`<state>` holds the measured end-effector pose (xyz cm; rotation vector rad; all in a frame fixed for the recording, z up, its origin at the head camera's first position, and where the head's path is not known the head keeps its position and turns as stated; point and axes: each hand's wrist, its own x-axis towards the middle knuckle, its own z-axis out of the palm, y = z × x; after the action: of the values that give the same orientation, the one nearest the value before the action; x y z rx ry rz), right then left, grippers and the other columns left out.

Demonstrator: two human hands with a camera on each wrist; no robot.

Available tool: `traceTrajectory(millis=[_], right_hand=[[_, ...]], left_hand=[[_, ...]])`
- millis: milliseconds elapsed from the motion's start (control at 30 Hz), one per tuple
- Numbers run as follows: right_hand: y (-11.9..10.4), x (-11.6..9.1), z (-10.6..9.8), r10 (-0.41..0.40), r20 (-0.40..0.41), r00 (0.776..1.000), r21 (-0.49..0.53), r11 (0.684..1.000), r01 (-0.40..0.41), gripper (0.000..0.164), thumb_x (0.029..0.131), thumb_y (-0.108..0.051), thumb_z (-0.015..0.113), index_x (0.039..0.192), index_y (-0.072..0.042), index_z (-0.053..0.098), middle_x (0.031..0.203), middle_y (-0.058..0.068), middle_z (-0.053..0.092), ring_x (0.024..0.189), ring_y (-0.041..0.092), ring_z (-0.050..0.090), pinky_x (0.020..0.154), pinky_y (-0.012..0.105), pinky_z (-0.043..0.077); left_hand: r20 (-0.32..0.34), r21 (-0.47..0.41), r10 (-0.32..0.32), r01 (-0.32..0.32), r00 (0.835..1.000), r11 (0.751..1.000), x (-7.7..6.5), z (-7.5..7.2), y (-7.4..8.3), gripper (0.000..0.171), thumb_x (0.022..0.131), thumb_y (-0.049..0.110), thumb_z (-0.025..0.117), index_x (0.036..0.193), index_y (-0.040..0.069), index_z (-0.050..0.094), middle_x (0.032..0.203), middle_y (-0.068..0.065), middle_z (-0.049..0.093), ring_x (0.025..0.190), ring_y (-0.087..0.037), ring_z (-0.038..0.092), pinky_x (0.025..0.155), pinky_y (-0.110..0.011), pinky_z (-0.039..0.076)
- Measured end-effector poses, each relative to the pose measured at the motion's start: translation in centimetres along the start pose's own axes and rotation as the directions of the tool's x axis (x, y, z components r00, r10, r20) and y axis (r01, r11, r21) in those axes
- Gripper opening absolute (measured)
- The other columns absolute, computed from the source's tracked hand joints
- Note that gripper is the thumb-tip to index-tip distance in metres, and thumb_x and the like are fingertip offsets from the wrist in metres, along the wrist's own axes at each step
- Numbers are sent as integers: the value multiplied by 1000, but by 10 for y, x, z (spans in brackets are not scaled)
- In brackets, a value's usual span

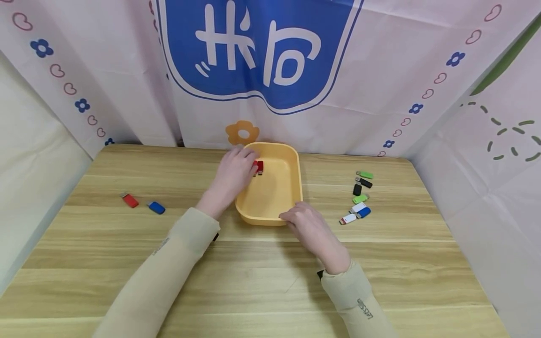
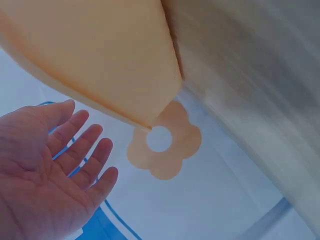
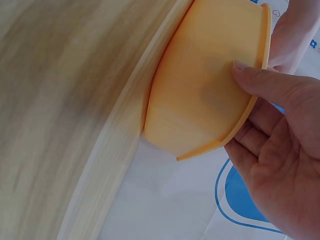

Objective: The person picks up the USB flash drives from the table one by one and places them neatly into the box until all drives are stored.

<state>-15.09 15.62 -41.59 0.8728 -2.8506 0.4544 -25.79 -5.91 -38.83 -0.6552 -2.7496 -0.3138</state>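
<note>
A yellow plastic tray (image 1: 274,195) sits near the back of the wooden table, with red USB flash drives (image 1: 260,167) inside at its far left. My left hand (image 1: 237,170) is over the tray's left rim beside those drives and partly hides them. In the left wrist view its fingers (image 2: 95,162) are spread and relaxed, holding nothing. At the near right corner my right hand (image 1: 310,227) grips the tray's rim. The right wrist view shows the thumb (image 3: 267,82) against the outer wall and the other fingers over the inner side.
A red USB drive (image 1: 130,200) and a blue USB drive (image 1: 156,207) lie on the left of the table. Several more, including a green USB drive (image 1: 365,175) and a black USB drive (image 1: 357,189), lie on the right. A printed curtain (image 1: 329,126) hangs behind the table.
</note>
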Motion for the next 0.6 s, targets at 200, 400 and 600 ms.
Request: traceTrajectory(millis=[200, 400, 600], right_hand=[[-1, 0, 0, -2, -2, 1000, -9, 1000, 2, 16, 88, -2, 72, 100, -10, 79, 97, 1, 78, 97, 20, 69, 105, 38, 50], [-1, 0, -1, -1, -7, 1000, -12, 1000, 1, 17, 87, -1, 72, 100, -10, 79, 97, 1, 78, 97, 20, 69, 104, 38, 50], [-1, -1, 0, 12, -2, 1000, -1, 1000, -13, 17, 88, -1, 72, 101, -9, 79, 97, 1, 78, 93, 20, 67, 92, 36, 54]], left_hand=[[-72, -44, 36, -39, 997, 998, -21, -3, 4, 28, 93, 17, 70, 118, 4, 70, 124, -14, 69, 116, -34, 63, 106, -46, 48], [-99, -71, 36, -43, 994, 997, -38, -6, 4, 29, 92, 16, 71, 119, 4, 70, 125, -14, 69, 117, -34, 63, 104, -47, 49], [-134, -98, 29, -42, 991, 994, -53, -10, -1, 29, 92, 14, 72, 119, 3, 69, 125, -15, 69, 119, -34, 62, 104, -46, 49]])
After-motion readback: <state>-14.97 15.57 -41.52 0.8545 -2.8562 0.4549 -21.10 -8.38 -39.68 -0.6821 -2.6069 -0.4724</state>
